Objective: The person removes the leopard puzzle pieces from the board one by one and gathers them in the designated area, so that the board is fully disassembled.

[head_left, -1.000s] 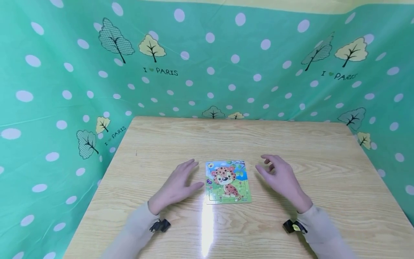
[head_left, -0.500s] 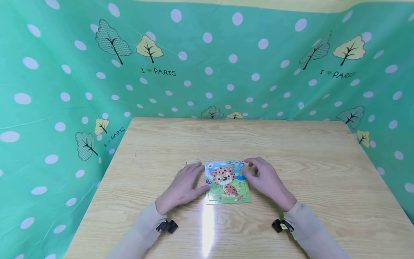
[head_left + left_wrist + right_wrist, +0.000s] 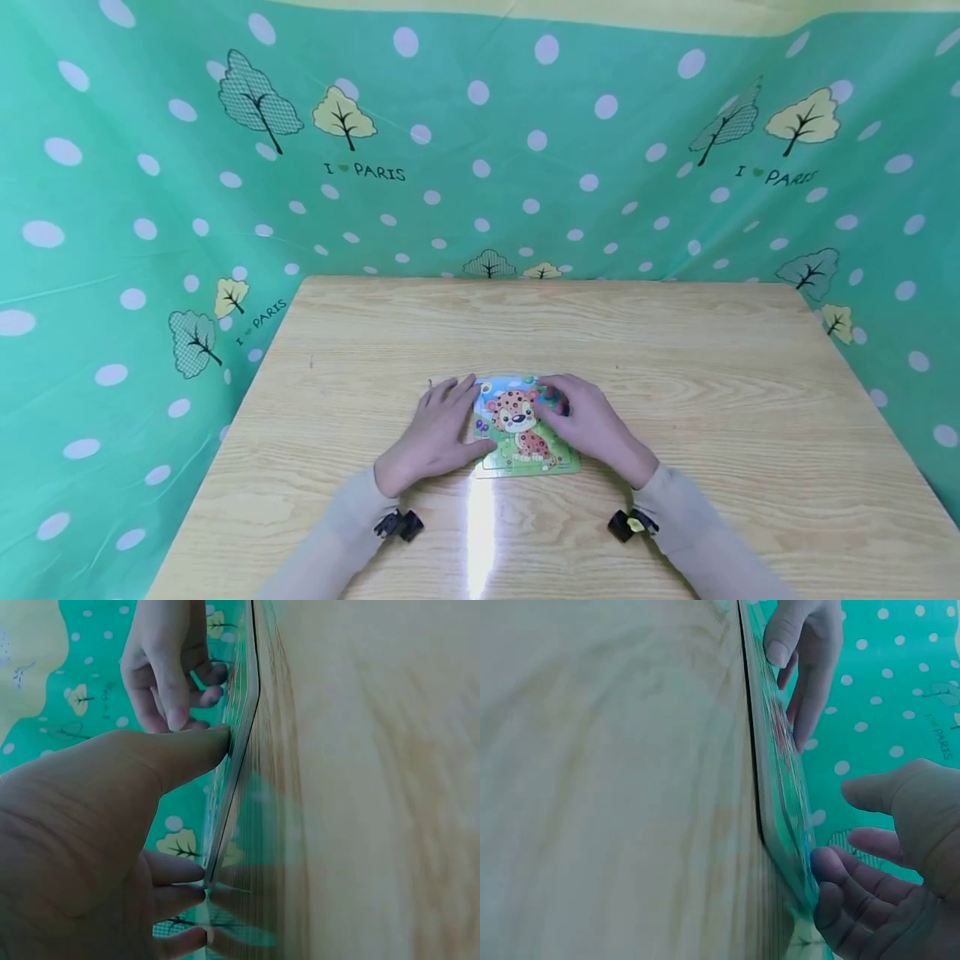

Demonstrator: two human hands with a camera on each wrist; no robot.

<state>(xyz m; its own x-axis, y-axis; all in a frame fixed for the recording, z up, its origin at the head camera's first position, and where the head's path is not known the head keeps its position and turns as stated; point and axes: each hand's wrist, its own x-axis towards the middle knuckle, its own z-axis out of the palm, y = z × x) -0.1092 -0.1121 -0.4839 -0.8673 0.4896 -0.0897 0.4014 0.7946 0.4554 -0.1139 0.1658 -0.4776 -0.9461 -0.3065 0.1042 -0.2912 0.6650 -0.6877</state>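
A square jigsaw puzzle with a spotted leopard cub lies flat on the wooden table, between both hands. My left hand is at its left side. In the left wrist view the left thumb touches the puzzle's face, while the other fingers reach the table by its edge. Over the upper right part of the puzzle is my right hand, its fingers loosely bent. Seen from the right wrist, fingertips touch the puzzle near its corner and the thumb stands off the surface. Nothing is pinched.
The wooden table extends around the puzzle on all sides. Behind it and along both sides hangs a green dotted cloth with tree prints. A bright light streak crosses the tabletop in front of the puzzle.
Both hands have moved inward, the left one rightward and the right one leftward, from beside the puzzle to partly over it. The puzzle has stayed in place.
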